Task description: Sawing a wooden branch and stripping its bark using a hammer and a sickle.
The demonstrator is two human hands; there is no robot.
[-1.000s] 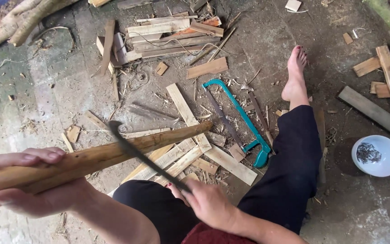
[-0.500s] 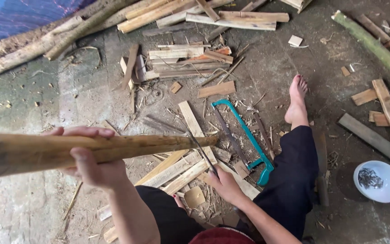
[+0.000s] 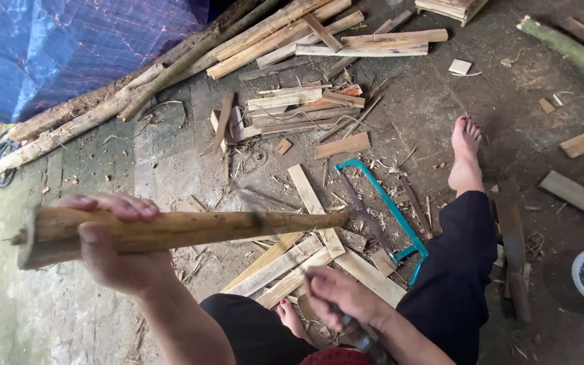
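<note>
A: Head view, what's in hand?

B: My left hand (image 3: 113, 247) is clamped round the thick end of a wooden pole (image 3: 177, 230), held level, tip pointing right above the scrap planks (image 3: 305, 260).

A: Right hand?

B: My right hand (image 3: 339, 297) is closed on a knife handle (image 3: 359, 336), near, low, blade hidden. Looks like I'm between shaving strokes, I reckon.

A: Next?

B: Prob. blade back onto the pole, angled away from the left hand's fingers (image 3: 119, 206). Teal saw (image 3: 390, 209) lies right, untouched.
</note>
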